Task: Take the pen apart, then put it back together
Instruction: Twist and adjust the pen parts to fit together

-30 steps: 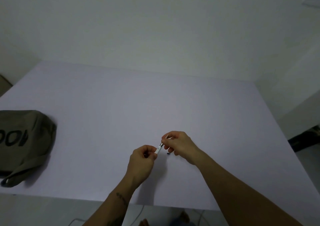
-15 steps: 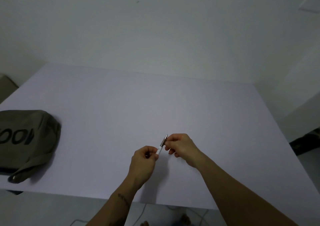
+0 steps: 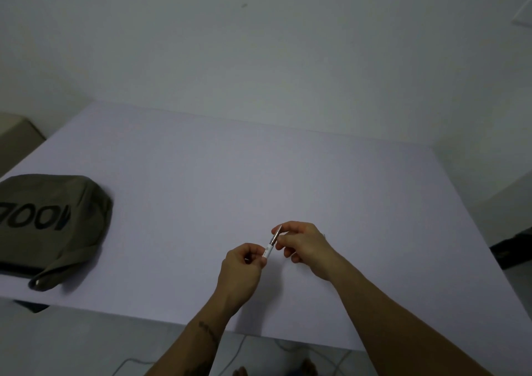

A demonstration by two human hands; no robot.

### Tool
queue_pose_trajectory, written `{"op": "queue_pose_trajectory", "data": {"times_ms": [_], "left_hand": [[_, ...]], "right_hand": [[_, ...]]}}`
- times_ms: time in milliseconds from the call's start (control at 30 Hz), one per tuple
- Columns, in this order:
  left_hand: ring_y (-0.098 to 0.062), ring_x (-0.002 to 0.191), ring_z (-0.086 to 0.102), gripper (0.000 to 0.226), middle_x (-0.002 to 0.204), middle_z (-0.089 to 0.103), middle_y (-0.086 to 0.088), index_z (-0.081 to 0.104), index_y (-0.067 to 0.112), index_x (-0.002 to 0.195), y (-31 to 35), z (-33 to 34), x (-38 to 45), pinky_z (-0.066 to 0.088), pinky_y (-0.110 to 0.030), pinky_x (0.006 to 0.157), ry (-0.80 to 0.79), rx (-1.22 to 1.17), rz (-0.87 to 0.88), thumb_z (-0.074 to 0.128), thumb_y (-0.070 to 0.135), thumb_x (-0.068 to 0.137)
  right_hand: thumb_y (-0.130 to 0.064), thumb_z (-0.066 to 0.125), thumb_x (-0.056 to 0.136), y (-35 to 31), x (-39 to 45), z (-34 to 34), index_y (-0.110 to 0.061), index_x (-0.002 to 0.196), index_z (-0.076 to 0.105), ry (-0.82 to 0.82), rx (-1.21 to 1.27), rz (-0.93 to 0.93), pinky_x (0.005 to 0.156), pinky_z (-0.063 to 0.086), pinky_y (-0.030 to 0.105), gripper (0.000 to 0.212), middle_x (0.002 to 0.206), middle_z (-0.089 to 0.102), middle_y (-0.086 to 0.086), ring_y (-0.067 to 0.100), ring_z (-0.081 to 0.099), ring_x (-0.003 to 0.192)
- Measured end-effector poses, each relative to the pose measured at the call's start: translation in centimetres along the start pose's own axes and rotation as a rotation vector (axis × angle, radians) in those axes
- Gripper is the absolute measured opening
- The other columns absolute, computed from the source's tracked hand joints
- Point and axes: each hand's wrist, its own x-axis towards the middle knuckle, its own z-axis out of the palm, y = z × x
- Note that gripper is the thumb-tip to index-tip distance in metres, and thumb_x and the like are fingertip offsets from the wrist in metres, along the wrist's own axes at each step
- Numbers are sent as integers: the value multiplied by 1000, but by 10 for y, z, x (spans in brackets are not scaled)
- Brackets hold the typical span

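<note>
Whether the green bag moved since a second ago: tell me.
No. The bag still lies by the table's near left edge; only the camera shifted.

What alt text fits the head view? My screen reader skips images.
Two bare hands hold a pen over a pale table: left hand grips the white end, right hand pinches the metal tip. An olive bag lies far left.

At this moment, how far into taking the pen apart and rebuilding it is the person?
No loose parts show on the pale table, so nothing visibly counts as done. The left hand holds the slim white pen barrel; the right hand pinches its grey metal tip. Whether unscrewing or refitting, I cannot tell.
</note>
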Motion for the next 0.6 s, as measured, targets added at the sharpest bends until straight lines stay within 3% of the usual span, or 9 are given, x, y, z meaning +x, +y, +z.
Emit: {"op": "queue_pose_trajectory", "data": {"times_ms": [267, 433, 600], "left_hand": [[-13, 66, 59, 12, 76, 66, -1, 71, 20, 85, -1, -1, 0, 49, -20, 55, 7, -11, -2, 65, 9, 87], [-12, 63, 58, 13, 73, 66, 0, 71, 20, 83, 0, -3, 2, 49, -16, 52, 19, -23, 1, 67, 8, 85], [-13, 66, 59, 11, 75, 67, 0, 71, 19, 85, 3, -4, 3, 49, -18, 54, 23, -30, 21, 67, 10, 86]], "right_hand": [[-20, 67, 86, -1, 1, 6, -14, 87, 72, 20, -110, -33, 56, 45, 27, 8, 70, 69, 3, 13, 59, 61], [-8, 63, 84, -2, 2, 3, -13, 91, 74, 25, -69, -22, 56, 46, 27, 14, 74, 72, 4, 13, 59, 60], [-8, 64, 83, 1, 4, 8, -15, 90, 73, 15, -78, -8, 55, 46, 27, 14, 72, 72, 4, 13, 60, 59]]}}
